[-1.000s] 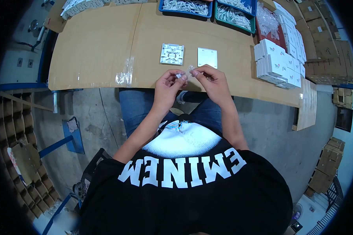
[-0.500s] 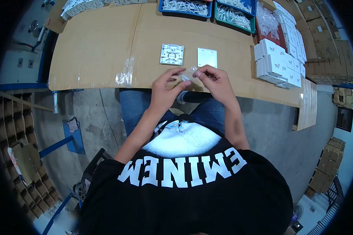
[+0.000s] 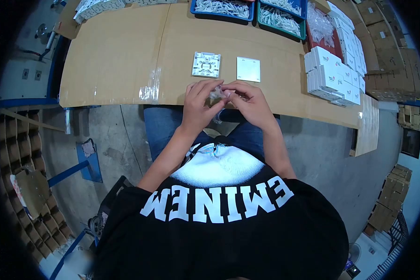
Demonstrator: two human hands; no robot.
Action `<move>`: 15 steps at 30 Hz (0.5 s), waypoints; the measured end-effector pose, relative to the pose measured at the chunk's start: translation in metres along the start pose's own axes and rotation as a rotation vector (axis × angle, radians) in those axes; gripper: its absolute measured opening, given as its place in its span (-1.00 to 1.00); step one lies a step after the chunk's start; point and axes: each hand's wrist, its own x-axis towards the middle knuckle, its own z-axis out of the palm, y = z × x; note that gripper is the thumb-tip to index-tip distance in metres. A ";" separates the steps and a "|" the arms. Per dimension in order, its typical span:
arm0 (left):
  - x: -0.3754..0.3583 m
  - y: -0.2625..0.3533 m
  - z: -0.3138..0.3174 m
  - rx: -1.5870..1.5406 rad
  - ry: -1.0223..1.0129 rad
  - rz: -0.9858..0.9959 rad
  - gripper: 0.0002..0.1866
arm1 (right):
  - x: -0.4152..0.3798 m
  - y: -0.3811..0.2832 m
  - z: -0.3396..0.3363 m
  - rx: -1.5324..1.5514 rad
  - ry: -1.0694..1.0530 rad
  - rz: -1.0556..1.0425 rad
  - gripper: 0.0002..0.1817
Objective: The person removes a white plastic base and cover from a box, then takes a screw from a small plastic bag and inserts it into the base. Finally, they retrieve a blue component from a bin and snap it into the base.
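The left hand [image 3: 198, 105] and right hand [image 3: 249, 103] pinch a small clear plastic packet [image 3: 216, 93] between their fingertips, over the near part of the table [image 3: 112, 56]. From it, a white casing [image 3: 206, 64] lies near at eleven o'clock, a flat white square [image 3: 248, 69] at two; farther out, a blue tray [image 3: 220, 17] sits at twelve, stacked white boxes [image 3: 333, 78] at three.

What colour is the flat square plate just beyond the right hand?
The flat square plate is plain white, shown best in the head view.
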 end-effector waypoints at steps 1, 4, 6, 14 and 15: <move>0.000 -0.001 0.001 -0.007 0.001 -0.011 -0.53 | 0.000 -0.001 0.000 0.020 0.008 0.007 -0.77; -0.002 -0.004 0.002 -0.017 0.000 -0.033 -0.52 | 0.000 -0.001 0.000 0.022 0.007 0.010 -0.76; -0.002 -0.006 0.003 -0.019 -0.001 -0.043 -0.53 | 0.001 0.001 0.001 0.004 -0.003 0.004 -0.76; 0.012 -0.027 0.018 -0.004 -0.018 -0.102 -0.53 | 0.029 0.018 -0.042 -0.022 0.177 0.058 -0.78; 0.015 -0.030 0.021 0.018 -0.011 -0.064 -0.53 | 0.039 0.023 -0.056 -0.088 0.208 0.049 -0.79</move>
